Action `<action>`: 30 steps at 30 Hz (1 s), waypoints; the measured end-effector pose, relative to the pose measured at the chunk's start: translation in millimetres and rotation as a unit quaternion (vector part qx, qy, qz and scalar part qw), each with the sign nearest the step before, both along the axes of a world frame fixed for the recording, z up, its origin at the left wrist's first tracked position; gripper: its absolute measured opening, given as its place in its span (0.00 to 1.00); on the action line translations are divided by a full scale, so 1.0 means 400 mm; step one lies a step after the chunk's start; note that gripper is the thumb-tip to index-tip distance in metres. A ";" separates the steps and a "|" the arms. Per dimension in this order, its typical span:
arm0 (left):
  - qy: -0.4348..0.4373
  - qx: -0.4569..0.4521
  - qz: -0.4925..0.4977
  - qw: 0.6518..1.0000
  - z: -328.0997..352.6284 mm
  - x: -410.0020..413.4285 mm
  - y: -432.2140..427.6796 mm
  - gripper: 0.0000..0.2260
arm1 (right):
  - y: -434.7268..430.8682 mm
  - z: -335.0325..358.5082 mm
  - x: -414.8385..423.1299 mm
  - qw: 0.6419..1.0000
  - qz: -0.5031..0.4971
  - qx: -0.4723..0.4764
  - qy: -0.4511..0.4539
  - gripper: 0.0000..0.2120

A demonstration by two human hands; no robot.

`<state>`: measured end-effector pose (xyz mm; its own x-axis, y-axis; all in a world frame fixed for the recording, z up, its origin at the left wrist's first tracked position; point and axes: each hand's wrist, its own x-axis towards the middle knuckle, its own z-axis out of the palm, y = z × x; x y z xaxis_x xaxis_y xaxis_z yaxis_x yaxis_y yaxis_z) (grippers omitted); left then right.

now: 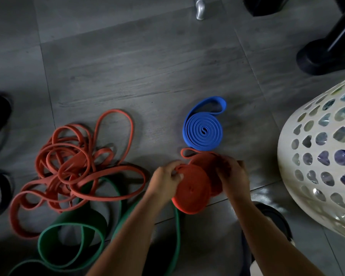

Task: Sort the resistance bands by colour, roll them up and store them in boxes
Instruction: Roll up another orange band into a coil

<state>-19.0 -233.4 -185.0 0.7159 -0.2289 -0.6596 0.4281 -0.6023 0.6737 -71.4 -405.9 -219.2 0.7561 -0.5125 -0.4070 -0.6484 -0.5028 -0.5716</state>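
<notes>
Red roll (193, 190) in our grip —
our left hand (165, 180) and right hand (233, 176) curl round its rim, just beside the blue roll (203, 132).

blue roll (204, 130) | orange roll (193, 190) | orange tangle (74, 166) | green bands (76, 234) | cream basket (287, 176), heart-shaped holes | grey floor (127, 66)

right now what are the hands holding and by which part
Both hold the rolled red band: the left hand pinches its upper left rim, and the right hand grips its right side.
</notes>
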 end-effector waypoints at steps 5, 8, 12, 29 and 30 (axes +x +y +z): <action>-0.040 -0.067 -0.201 0.976 -0.006 0.115 -0.003 0.18 | 0.013 0.006 -0.002 0.998 0.016 -0.056 -0.035 0.19; -0.014 -0.079 -0.250 0.965 -0.017 0.143 -0.003 0.19 | 0.019 -0.014 -0.020 0.991 0.058 -0.089 -0.076 0.15; 0.010 -0.080 -0.264 0.961 -0.027 0.155 -0.001 0.18 | 0.009 -0.025 -0.049 0.987 0.083 -0.062 -0.121 0.20; 0.070 -0.031 -0.240 0.968 -0.013 0.119 0.049 0.19 | 0.023 -0.031 -0.085 0.948 0.248 -0.181 -0.087 0.54; 0.077 -0.042 -0.227 0.970 -0.013 0.109 0.052 0.19 | 0.024 -0.034 -0.086 0.946 0.254 -0.180 -0.086 0.55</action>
